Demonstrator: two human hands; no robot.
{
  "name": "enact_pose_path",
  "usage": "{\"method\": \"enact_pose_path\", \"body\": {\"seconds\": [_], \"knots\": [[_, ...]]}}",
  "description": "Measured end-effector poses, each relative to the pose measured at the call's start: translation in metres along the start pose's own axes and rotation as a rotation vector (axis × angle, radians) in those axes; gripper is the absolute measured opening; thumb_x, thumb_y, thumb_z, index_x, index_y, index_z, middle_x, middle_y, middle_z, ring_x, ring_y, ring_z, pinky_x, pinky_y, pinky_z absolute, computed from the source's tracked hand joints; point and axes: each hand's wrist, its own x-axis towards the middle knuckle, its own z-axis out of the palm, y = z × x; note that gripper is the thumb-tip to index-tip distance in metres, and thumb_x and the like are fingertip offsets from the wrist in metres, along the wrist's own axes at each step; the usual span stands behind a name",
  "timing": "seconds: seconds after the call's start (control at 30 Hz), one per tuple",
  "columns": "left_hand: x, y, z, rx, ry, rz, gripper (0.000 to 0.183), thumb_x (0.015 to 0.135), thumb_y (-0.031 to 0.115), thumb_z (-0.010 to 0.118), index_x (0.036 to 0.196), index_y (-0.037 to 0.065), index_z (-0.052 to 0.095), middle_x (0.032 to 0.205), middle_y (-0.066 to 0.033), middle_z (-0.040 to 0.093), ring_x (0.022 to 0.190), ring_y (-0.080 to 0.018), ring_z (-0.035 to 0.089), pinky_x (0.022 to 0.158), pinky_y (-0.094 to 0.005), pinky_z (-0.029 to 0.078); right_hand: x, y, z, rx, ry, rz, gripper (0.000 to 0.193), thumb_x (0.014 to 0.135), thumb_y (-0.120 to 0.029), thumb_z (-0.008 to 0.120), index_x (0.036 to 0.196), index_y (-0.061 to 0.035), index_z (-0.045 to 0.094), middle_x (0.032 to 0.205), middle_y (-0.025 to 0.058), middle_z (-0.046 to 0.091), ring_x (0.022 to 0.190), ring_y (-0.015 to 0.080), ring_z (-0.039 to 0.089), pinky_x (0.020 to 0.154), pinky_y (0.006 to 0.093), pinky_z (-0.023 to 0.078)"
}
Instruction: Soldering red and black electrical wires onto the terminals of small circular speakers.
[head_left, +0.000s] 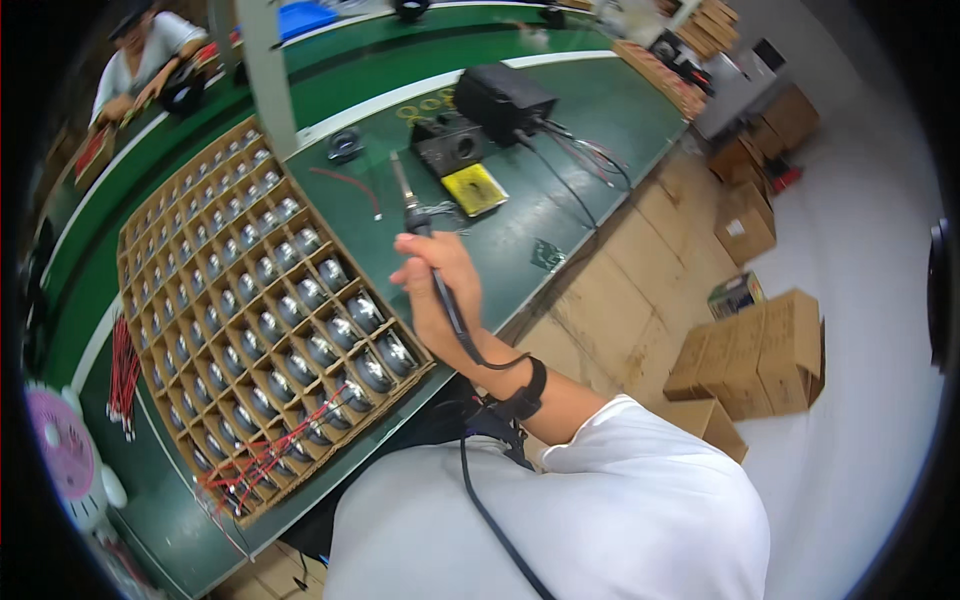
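My right hand is closed round the handle of a soldering iron. Its metal tip points away from me, over the green worktop. Close by the tip stands a black iron holder with a yellow sponge in front of it. Some thin silvery wire lies beside the iron. To the left of the tip are a short red wire with a small white end and a dark round part. My left hand does not show.
A cardboard divider tray full of round silvery parts fills the left, with red wires across its near corner. Behind the holder sits a black power box. A pink fan, cartons and a person are around.
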Motion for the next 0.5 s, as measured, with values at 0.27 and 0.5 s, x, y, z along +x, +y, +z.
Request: {"method": "enact_pose_path", "body": {"seconds": [0.27, 0.5], "knots": [[-0.006, 0.009, -0.009, -0.003, -0.149, 0.031, 0.033, 0.097, 0.02, 0.064, 0.125, 0.003, 0.06, 0.107, -0.0046, 0.064, 0.091, -0.0133, 0.06, 0.076, -0.0297, 0.051, -0.006, 0.006, 0.005, -0.141, 0.018, -0.068, 0.019, 0.101, -0.006, 0.055, 0.117, -0.0025, 0.064, 0.092, 0.0101, 0.062, 0.08, 0.0228, 0.062, 0.073, 0.0343, 0.051], [-0.002, 0.031, 0.005, -0.039, -0.265, 0.026, 0.031, 0.097, 0.019, 0.064, 0.122, 0.002, 0.062, 0.106, -0.0048, 0.065, 0.09, -0.0136, 0.06, 0.077, -0.0298, 0.051, -0.009, 0.002, 0.004, 0.037, 0.05, 0.165, 0.028, 0.106, -0.02, 0.049, 0.123, -0.0009, 0.059, 0.11, 0.0126, 0.063, 0.075, 0.0145, 0.065, 0.063, 0.0254, 0.051]]}}
